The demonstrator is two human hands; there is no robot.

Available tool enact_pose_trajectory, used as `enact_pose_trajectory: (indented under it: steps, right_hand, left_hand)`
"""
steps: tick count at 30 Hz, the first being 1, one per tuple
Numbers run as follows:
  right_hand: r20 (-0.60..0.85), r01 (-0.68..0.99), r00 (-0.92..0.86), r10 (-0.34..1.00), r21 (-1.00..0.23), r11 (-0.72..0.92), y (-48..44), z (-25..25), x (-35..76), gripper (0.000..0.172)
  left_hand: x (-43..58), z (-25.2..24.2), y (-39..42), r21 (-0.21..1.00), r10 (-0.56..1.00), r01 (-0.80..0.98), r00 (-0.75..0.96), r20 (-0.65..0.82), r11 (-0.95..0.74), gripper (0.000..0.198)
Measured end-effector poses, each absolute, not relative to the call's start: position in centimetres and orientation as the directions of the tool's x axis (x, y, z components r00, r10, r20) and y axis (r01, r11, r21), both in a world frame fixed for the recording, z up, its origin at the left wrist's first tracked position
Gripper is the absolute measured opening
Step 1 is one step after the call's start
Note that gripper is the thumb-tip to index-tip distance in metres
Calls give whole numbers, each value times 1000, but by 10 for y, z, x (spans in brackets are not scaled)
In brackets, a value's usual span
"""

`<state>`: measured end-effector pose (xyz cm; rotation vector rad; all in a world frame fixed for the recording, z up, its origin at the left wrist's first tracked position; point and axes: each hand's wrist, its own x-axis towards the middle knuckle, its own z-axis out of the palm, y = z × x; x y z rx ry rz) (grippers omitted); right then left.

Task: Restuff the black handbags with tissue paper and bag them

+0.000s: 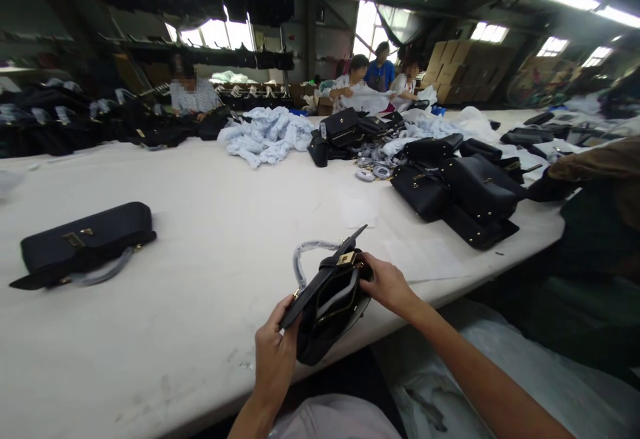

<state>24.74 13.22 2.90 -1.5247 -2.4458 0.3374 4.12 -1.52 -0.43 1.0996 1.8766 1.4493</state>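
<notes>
Probably light and soft-sided, the bag (314, 342) may sag if squeezed; its stiffer-looking flap (311, 292) and ends offer better hold. Left hand (277, 352) curls round one end, right hand (390, 286) pinches the other, over the table's (200, 332) near edge. It's black, gaping, with gold clasp (346, 258) and wrapped handle (311, 245).
</notes>
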Motion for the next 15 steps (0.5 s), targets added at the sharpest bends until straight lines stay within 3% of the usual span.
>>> enact_pose_trajectory:
  steps: [2, 5, 7, 9, 11, 15]
  right_hand:
    - [134, 842, -435, 891, -292, 455, 130, 26, 250, 39]
    - [229, 863, -457, 860, -119, 490, 124, 28, 256, 32]
    - [209, 872, -477, 854, -7, 489, 120, 35, 260, 28]
    - [133, 873, -486, 864, 30, 487, 117, 42, 262, 23]
    - [50, 867, -496, 867, -33, 498, 113, 48, 262, 20]
    - [-18, 790, -515, 857, -400, 466, 97, 48, 257, 17]
  left_hand:
    - [42, -5, -16, 959, 840, 268, -539, 66, 97, 45]
    - [46, -9, -18, 963, 820, 254, -568, 73, 91, 43]
    - [53, -12, -20, 968, 803, 240, -590, 84, 75, 41]
    - [60, -13, -20, 971, 781, 233, -616, 103, 56, 40]
    - [69, -14, -20, 970, 753, 239, -647, 123, 48, 37]
    - [83, -16, -25, 953, 702, 301, -687, 191, 35, 30]
